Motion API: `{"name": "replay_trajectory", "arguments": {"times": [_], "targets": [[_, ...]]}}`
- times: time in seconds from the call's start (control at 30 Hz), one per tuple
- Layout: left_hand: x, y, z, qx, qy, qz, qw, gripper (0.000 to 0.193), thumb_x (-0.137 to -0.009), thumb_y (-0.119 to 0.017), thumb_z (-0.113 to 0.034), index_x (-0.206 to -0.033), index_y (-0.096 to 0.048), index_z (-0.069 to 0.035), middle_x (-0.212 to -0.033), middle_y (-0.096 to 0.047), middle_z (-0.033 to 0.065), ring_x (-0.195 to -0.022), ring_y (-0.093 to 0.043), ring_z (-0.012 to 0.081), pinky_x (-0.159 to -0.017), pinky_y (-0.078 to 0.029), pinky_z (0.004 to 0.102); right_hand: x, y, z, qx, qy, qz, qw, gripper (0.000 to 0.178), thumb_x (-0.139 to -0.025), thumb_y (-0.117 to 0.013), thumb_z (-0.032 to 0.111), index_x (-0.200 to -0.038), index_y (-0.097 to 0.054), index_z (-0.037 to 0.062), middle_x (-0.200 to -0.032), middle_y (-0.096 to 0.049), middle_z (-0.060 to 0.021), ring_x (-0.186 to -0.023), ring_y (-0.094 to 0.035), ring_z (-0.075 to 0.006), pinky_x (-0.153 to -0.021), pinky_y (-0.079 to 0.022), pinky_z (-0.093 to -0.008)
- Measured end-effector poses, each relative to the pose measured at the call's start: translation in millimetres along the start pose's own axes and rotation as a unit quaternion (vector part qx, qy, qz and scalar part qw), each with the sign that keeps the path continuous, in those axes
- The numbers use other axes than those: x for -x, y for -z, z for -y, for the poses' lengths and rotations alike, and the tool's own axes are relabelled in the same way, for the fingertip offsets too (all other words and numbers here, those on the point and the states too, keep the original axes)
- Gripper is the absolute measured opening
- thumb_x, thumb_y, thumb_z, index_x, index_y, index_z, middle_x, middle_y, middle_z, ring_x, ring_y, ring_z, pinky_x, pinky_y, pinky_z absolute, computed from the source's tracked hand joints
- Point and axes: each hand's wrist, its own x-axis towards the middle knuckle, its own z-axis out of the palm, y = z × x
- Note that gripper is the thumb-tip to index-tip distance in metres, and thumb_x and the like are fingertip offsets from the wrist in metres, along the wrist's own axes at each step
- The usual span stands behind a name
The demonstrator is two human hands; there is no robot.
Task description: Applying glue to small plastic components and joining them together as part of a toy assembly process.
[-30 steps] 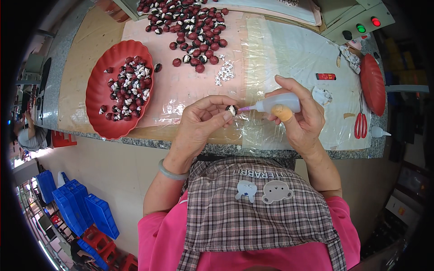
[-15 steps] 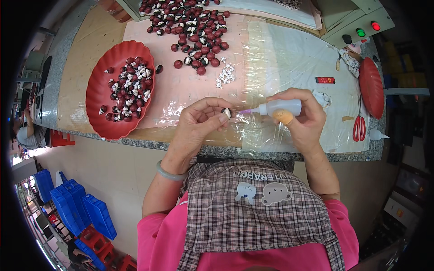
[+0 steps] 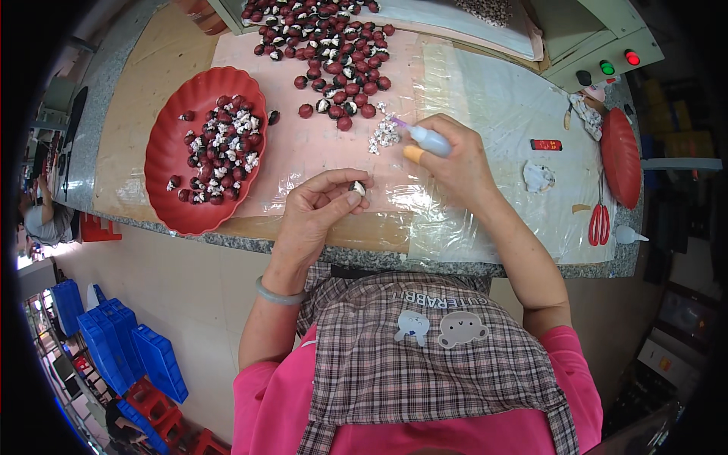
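Note:
My left hand (image 3: pixel 315 211) pinches a small round black-and-white piece (image 3: pixel 358 188) between thumb and fingertips, above the front part of the table; the fingers hide part of it. My right hand (image 3: pixel 462 163), with an orange finger cover on one digit, is closed round a translucent white squeeze bottle (image 3: pixel 431 141). The bottle's thin purple tip is at a small pile of white bits (image 3: pixel 383 138); whether it touches them I cannot tell. Beyond the pile lie many dark red, black and white balls (image 3: pixel 345 83) on pink sheeting.
A scalloped red dish (image 3: pixel 163 152) with similar balls and white clusters stands at the left. To the right lie a red-and-black packet (image 3: pixel 546 145), crumpled white paper (image 3: pixel 538 177), red-handled scissors (image 3: pixel 599 224) and a red tray (image 3: pixel 620 159). A green machine box (image 3: pixel 607 45) stands at the far right.
My right hand has carried the squeeze bottle forward and left to the white bits. My left hand has shifted slightly left and still holds the small piece.

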Motion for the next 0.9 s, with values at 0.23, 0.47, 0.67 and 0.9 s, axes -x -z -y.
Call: {"name": "replay_trajectory", "arguments": {"times": [0.23, 0.47, 0.67, 0.9], "targets": [[2, 3, 2, 0.01, -0.004, 0.005, 1.0, 0.027, -0.084, -0.063, 0.0, -0.111, -0.062, 0.001, -0.102, -0.067, 0.0089, -0.084, -0.063, 0.0116, -0.079, -0.051, 0.0234, -13, -16, 3, 0.093, 0.023, -0.004, 0.995, 0.019, -0.073, -0.072, 0.01, -0.087, -0.065, -0.0001, -0.084, -0.062, -0.0146, -0.077, -0.061, -0.0327, -0.07, -0.048, -0.0385], [2, 0, 2, 0.02, -0.002, 0.007, 1.0, 0.027, -0.087, -0.062, -0.003, -0.113, -0.06, 0.002, -0.101, -0.067, 0.0105, -0.084, -0.063, 0.0121, -0.079, -0.051, 0.0242, -13, -6, 6, 0.038, -0.06, 0.026, 0.997, 0.014, -0.079, -0.07, 0.011, -0.087, -0.066, 0.0008, -0.075, -0.063, -0.0091, -0.064, -0.062, -0.0217, -0.06, -0.049, -0.0335], [-2, -14, 4, 0.024, -0.005, -0.004, 1.0, 0.027, -0.088, -0.062, -0.003, -0.114, -0.06, 0.002, -0.099, -0.067, 0.0098, -0.082, -0.063, 0.012, -0.075, -0.051, 0.0232, 6, 14, 13, -0.349, -0.212, 0.103, 0.907, 0.013, -0.085, -0.067, 0.011, -0.091, -0.063, -0.0004, -0.075, -0.064, -0.006, -0.059, -0.061, -0.0107, -0.053, -0.05, -0.0235], [-2, -31, 6, 0.027, -0.023, -0.007, 0.999, 0.026, -0.087, -0.063, -0.002, -0.113, -0.061, 0.001, -0.093, -0.066, 0.007, -0.081, -0.063, 0.012, -0.074, -0.052, 0.0237, 28, 16, 32, -0.402, -0.177, 0.117, 0.891, 0.013, -0.087, -0.064, 0.006, -0.096, -0.06, -0.0035, -0.078, -0.064, -0.009, -0.062, -0.063, -0.0124, -0.056, -0.053, -0.0244]]}}
